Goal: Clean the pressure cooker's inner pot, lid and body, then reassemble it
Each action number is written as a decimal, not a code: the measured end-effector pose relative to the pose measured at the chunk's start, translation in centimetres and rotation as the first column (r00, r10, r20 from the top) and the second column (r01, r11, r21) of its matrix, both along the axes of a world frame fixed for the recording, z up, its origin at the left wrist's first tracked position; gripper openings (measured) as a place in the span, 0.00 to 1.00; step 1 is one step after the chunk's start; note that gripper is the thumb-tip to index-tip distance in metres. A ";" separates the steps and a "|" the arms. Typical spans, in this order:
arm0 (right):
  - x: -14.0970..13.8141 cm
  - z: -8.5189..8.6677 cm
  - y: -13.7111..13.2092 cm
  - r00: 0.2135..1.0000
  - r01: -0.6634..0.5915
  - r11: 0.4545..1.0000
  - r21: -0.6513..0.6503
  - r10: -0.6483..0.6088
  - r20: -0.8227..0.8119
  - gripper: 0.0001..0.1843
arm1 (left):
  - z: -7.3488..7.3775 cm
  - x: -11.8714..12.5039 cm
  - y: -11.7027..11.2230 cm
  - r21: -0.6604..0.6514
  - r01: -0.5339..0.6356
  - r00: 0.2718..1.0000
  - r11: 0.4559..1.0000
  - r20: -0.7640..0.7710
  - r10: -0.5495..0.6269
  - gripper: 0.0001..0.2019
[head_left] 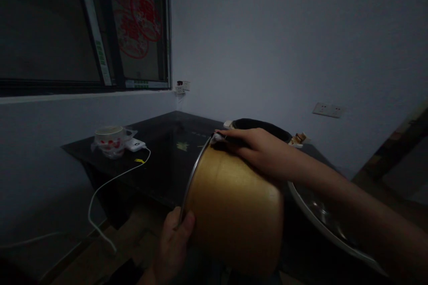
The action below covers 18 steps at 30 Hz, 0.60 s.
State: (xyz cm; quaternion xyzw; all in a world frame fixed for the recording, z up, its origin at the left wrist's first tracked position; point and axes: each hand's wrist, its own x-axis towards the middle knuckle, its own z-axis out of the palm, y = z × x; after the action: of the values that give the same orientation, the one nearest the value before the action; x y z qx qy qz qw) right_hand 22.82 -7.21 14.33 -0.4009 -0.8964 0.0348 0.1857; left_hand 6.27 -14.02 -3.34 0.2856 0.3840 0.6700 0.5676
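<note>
A gold-coloured metal pot (234, 200) is tipped on its side in front of me, its silver rim facing left and its inside hidden. My left hand (174, 240) grips the lower part of the rim, thumb on the outer wall. Along the upper side lies my right hand (254, 147), its fingers closed over a black part near the rim, which looks like a handle. A small pale, shiny bit (217, 137) shows at the fingertips; I cannot tell what it is.
Behind the pot stands a black table (160, 160) with a plastic-wrapped cup (112, 140), a white charger (135, 144) and its cable (117, 177). A dark round pan (264, 125) is beyond my right hand. At right lies a glass lid (321, 213), partly behind my forearm.
</note>
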 end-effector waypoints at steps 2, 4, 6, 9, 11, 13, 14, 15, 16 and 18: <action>1.6 0.0 1.8 0.995 0.018 0.991 -0.131 -0.031 -0.098 0.17 | 0.1 0.1 0.0 -0.018 -0.005 1.000 1.000 0.014 0.005 0.24; 3.1 -0.3 3.2 0.962 0.090 0.942 -0.323 -0.166 -0.216 0.15 | 0.3 0.3 0.0 -0.044 -0.018 0.997 0.999 0.072 0.021 0.25; 4.0 -0.8 4.0 0.899 0.148 0.852 -0.503 -0.327 -0.290 0.15 | 0.5 0.6 0.2 -0.067 -0.032 0.989 0.997 0.144 0.041 0.26; 4.1 -0.9 3.8 0.873 0.140 0.803 -0.580 -0.376 -0.310 0.15 | 0.7 0.8 0.3 -0.095 -0.075 0.978 0.993 0.190 0.092 0.26; 3.6 -0.4 3.3 0.904 0.104 0.840 -0.532 -0.303 -0.301 0.14 | 0.9 0.8 0.3 -0.099 -0.122 0.976 0.988 0.169 0.137 0.27; 3.0 0.6 2.7 0.935 0.079 0.885 -0.458 -0.225 -0.274 0.14 | 1.0 0.6 0.1 -0.090 -0.154 0.975 0.984 0.150 0.166 0.27; 2.7 1.1 2.4 0.947 0.072 0.905 -0.420 -0.194 -0.255 0.14 | 1.1 0.5 -0.1 -0.085 -0.164 0.974 0.983 0.146 0.175 0.28; 2.5 1.7 2.1 0.957 0.069 0.921 -0.384 -0.169 -0.235 0.14 | 1.2 0.5 -0.2 -0.084 -0.171 0.973 0.982 0.143 0.182 0.28; 2.4 2.3 1.8 0.964 0.066 0.935 -0.349 -0.150 -0.218 0.14 | 1.3 0.4 -0.3 -0.088 -0.177 0.972 0.980 0.138 0.188 0.27; 1.9 3.2 0.9 0.974 0.048 0.956 -0.289 -0.109 -0.200 0.14 | 1.3 0.4 -0.5 -0.101 -0.177 0.974 0.979 0.125 0.189 0.28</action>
State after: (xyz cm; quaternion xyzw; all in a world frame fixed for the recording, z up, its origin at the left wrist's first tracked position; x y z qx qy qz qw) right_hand 24.73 -6.28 17.54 -0.4527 -0.8404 0.1976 0.2232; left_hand 6.65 -14.54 -2.03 0.1775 0.3993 0.7193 0.5400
